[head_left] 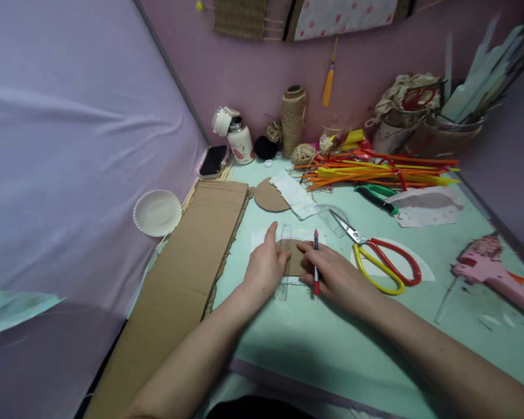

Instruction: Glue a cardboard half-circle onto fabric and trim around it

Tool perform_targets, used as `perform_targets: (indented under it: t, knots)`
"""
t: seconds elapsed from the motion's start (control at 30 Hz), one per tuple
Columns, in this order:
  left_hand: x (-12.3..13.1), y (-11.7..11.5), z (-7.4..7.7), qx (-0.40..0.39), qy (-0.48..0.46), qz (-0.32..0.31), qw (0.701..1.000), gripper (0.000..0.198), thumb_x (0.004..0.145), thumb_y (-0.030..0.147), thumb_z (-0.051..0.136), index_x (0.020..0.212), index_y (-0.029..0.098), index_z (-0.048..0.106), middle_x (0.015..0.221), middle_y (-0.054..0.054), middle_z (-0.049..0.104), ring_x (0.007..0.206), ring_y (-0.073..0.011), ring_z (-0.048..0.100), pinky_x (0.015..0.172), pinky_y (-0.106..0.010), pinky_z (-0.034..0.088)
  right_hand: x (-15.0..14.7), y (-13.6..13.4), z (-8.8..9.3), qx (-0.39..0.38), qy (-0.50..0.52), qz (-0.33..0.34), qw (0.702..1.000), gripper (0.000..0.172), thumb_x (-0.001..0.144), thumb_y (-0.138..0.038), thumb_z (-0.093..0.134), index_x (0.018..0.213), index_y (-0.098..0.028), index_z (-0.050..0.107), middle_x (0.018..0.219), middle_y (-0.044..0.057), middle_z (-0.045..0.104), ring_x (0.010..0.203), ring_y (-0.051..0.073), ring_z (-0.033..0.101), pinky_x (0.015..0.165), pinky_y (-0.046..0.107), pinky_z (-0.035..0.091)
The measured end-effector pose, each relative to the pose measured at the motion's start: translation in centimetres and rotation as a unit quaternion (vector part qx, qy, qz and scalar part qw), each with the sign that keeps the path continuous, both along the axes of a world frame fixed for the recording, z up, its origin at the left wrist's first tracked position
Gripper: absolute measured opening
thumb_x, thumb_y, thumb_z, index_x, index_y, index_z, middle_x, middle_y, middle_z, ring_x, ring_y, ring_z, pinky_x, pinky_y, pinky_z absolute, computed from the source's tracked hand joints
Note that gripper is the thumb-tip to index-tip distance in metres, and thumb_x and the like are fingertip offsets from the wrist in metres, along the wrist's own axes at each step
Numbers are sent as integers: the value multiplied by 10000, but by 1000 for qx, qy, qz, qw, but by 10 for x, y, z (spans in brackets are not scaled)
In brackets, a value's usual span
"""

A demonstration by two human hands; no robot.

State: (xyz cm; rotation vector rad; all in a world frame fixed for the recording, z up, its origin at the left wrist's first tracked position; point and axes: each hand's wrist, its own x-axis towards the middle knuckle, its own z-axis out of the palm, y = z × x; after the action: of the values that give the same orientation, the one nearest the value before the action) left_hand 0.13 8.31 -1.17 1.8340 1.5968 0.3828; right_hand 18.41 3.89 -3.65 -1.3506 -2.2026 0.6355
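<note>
My left hand (264,265) is closed at a clear plastic ruler (281,291), which stands across a piece of brown cardboard (296,265). My left thumb points away from me. Between the fingers of my right hand (332,267) is a red pen (316,241), held nearly upright in view. The right fingertips touch the cardboard's right side. White paper or cloth shows under the cardboard, partly hidden by my hands. Scissors (362,240) with red and yellow handles lie right of my right hand, their blades over a clear protractor (332,220).
A large cardboard sheet (192,244) and a paper plate (157,213) lie left. At the back stand a white bottle (241,142) and a twine spool (293,122). Orange and yellow pipe cleaners (367,171), green pliers (378,195) and a pink glue gun (493,270) lie right.
</note>
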Motion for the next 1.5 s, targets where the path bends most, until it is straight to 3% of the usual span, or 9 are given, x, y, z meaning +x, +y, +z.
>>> perform_targets:
  t: [0.2, 0.53, 0.7, 0.87, 1.0, 1.1, 1.2, 1.3, 1.5]
  knots:
    - [1, -5, 5, 32, 185, -17, 982, 525, 977, 325, 449, 1476, 160, 441, 994, -164, 741, 925, -316, 704, 775, -363, 483, 1, -1, -4, 18, -11, 8, 1000, 121, 869, -162, 641, 899, -220, 539, 1409, 183, 582, 1320, 334, 527, 1010, 511, 495]
    - [-2, -7, -1, 41, 199, -44, 978, 498, 1012, 318, 369, 1492, 205, 438, 1031, -147, 749, 931, -303, 709, 746, -338, 467, 1, -1, -5, 34, -22, 18, 999, 87, 874, -159, 634, 905, -201, 565, 1384, 203, 596, 1290, 352, 549, 990, 523, 513]
    - [-4, -9, -4, 49, 145, -17, 988, 467, 995, 284, 406, 1444, 206, 504, 1013, -130, 746, 906, -270, 693, 760, -330, 461, 1, -1, -7, 38, -33, 20, 999, 78, 885, -160, 624, 918, -192, 561, 1391, 207, 588, 1297, 355, 539, 993, 522, 508]
    - [-7, -16, 0, 93, -102, 71, 988, 534, 935, 247, 527, 1462, 213, 449, 714, 16, 652, 669, -147, 600, 684, -252, 437, 1, -1, -8, 45, -32, 15, 998, 106, 869, -151, 647, 914, -190, 559, 1382, 201, 599, 1298, 352, 540, 999, 523, 501]
    - [-8, -14, 4, 33, -353, 164, 921, 700, 851, 246, 648, 1477, 175, 345, 654, 69, 605, 581, -100, 561, 621, -208, 450, 1, -1, -6, 43, -31, 13, 998, 125, 862, -154, 661, 913, -201, 557, 1385, 183, 602, 1300, 346, 543, 992, 517, 505]
    - [-13, -6, 9, -75, -501, 244, 827, 406, 765, 202, 719, 1132, 141, 557, 659, 48, 621, 543, -66, 557, 563, -161, 450, 1, -2, -5, 43, -27, 14, 999, 118, 870, -156, 654, 908, -206, 554, 1381, 179, 607, 1306, 338, 542, 997, 512, 502]
    - [-19, -2, 18, -185, -588, 291, 732, 114, 781, 162, 658, 795, 144, 546, 655, 19, 617, 531, -46, 562, 524, -126, 455, 1, -2, -4, 42, -26, 15, 999, 115, 874, -154, 650, 907, -206, 553, 1391, 179, 599, 1311, 338, 537, 1003, 517, 497]
    - [-22, -2, 28, -263, -637, 294, 662, 184, 831, 155, 541, 658, 155, 478, 803, -60, 688, 710, -108, 685, 649, -184, 571, 1, -2, -6, 39, -27, 18, 999, 121, 872, -146, 648, 929, -202, 557, 1406, 180, 584, 1303, 344, 536, 995, 524, 501]
    - [-25, -3, 40, -297, -668, 264, 629, 253, 870, 146, 460, 627, 164, 390, 919, -53, 711, 473, 6, 529, 410, -58, 419, 3, -2, -11, 37, -28, 21, 999, 122, 884, -169, 653, 925, -197, 542, 1424, 181, 565, 1309, 352, 515, 1020, 527, 481]
